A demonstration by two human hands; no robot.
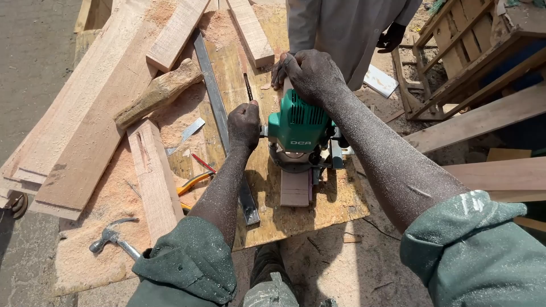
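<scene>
A green electric router (298, 133) stands on a narrow wooden strip (294, 190) lying on a chipboard bench top (335, 207). My left hand (244, 125) is closed on the router's left side handle. My right hand (310, 74) rests over the top of the motor housing, fingers curled on it. Both my forearms are dusted with sawdust. Another person in a pale garment stands at the far side; one of their hands (278, 74) presses on the far end of the strip, partly hidden behind my right hand.
A long metal straightedge (219, 113) lies left of the router. Planks (91, 113) and a rough wooden block (159, 94) are stacked at left. A claw hammer (114, 239) lies in sawdust at lower left. Wooden frames (460, 51) stand at right.
</scene>
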